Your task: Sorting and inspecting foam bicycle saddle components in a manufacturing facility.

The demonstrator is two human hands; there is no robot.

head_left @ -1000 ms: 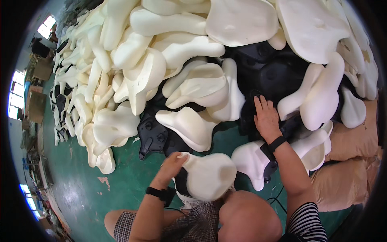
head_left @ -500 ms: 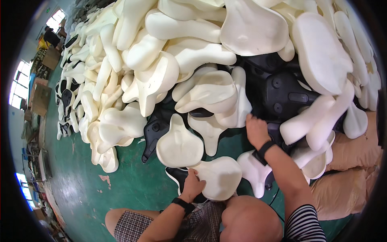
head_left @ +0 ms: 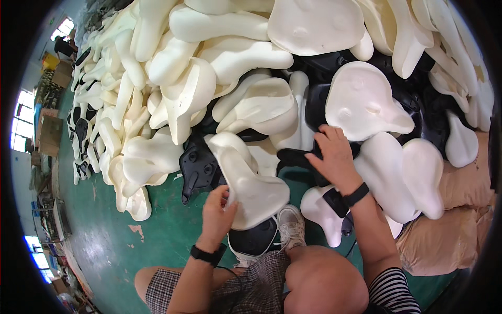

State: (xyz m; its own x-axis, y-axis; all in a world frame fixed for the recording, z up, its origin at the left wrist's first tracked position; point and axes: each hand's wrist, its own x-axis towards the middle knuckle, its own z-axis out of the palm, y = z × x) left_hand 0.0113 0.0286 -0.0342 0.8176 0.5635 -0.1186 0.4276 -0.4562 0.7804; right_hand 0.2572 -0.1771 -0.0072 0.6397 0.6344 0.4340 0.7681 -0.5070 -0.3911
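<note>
My left hand (head_left: 217,215) is closed on the edge of a white foam saddle pad (head_left: 256,196), thumb on top. The pad is held above the floor in front of my knees, its narrow nose pointing up and left over another white pad. My right hand (head_left: 333,157) is closed on a black saddle base (head_left: 294,157), thumb on its near side; my palm hides part of it. Another black piece (head_left: 253,238) lies between my shoes, under the held pad. A black base with round bosses (head_left: 197,168) rests left of the held pad.
A high heap of white saddle pads (head_left: 235,57) with black bases among them fills the far side. More white pads (head_left: 384,172) lie by my right arm. Brown wrapped sacks (head_left: 442,240) stand at right. Cartons (head_left: 50,135) line the left wall; a person (head_left: 64,47) is far left.
My left hand has raised the white pad up and left, uncovering my shoes. My right hand now has a black saddle base. Among the heap at right, a large white pad has shifted down and left.
</note>
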